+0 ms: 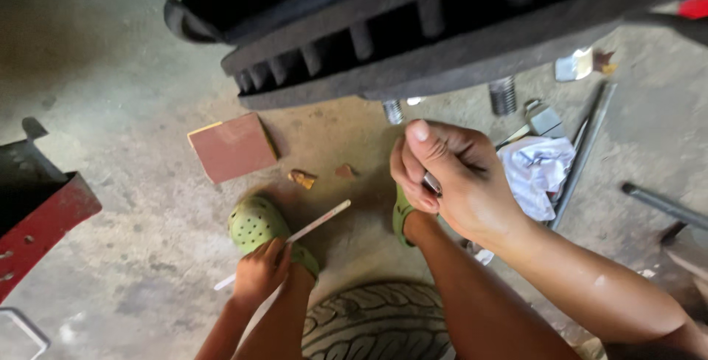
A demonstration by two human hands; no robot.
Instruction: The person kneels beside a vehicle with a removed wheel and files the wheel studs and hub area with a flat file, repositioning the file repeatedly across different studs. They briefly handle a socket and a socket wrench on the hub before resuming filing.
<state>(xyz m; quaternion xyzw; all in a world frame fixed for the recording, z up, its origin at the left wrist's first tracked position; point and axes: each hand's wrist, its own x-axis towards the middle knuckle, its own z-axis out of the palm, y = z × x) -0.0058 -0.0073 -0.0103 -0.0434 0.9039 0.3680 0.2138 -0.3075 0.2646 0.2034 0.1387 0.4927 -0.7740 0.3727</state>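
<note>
Over rough concrete floor [133, 205], left hand [259, 273] fingers clenched around thin flat strip [317, 223], right hand [457, 175] pinching small metal piece [431, 183].

this looks like a rough vehicle repair workshop. a stained concrete floor [133, 183] carries scattered bolts [503, 94], metal rods [586, 146] and a crumpled rag [538, 172]. a worn tyre [380, 323] lies beneath a dark ribbed machine part [413, 28].
</note>
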